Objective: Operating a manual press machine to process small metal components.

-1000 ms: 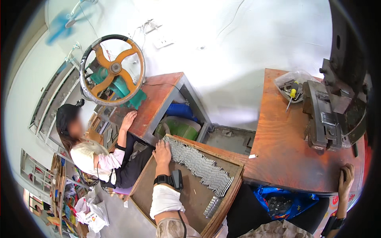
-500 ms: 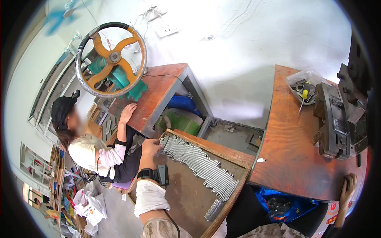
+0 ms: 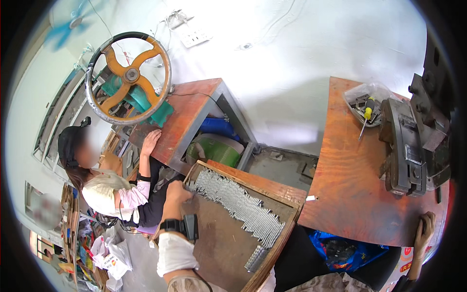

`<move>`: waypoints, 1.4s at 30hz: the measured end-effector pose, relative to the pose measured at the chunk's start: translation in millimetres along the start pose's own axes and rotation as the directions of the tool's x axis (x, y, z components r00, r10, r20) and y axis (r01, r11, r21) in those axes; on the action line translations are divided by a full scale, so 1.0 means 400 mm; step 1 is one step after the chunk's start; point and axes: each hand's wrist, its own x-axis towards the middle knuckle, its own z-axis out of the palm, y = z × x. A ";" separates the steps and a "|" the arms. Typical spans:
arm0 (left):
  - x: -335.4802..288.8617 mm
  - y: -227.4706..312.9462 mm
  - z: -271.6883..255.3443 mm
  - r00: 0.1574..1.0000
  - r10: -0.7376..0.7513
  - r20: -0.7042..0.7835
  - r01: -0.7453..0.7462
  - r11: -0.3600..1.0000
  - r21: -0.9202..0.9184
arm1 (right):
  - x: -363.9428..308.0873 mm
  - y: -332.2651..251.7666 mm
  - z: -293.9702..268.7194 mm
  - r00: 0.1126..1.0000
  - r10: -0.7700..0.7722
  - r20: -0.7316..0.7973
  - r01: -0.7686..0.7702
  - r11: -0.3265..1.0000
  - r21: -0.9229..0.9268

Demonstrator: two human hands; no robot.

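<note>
My left hand [image 3: 177, 193] is closed at the far left side of a shallow wooden tray [image 3: 221, 226], beside the end of a long band of small silver metal pieces [image 3: 238, 207]. Its fingertips are turned away, so what they hold, if anything, is hidden. The pieces stand packed side by side in a slanting band along the tray's far side. A separate block of similar pieces [image 3: 257, 258] lies near the tray's near right corner. At the far right, my right hand [image 3: 426, 229] rests on the edge of a wooden worktable [image 3: 335, 194], thumb and fingers apart.
On the right worktable are a dark metal machine [image 3: 404, 146] and a clear tub of metal parts [image 3: 362, 100] with a yellow screwdriver [image 3: 368, 109]. A blue bag [image 3: 335, 250] hangs below. At left, a person [image 3: 109, 185] sits by a bench with a large handwheel [image 3: 131, 75].
The whole view has shifted slightly. My left hand has drawn a little toward me from the end of the metal band. My right hand stays at the table edge.
</note>
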 end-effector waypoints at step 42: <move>-0.681 1.036 0.021 0.345 0.849 -0.400 -0.803 0.045 -0.595 | 0.119 -0.300 0.042 0.920 -0.165 0.355 0.156 0.986 0.054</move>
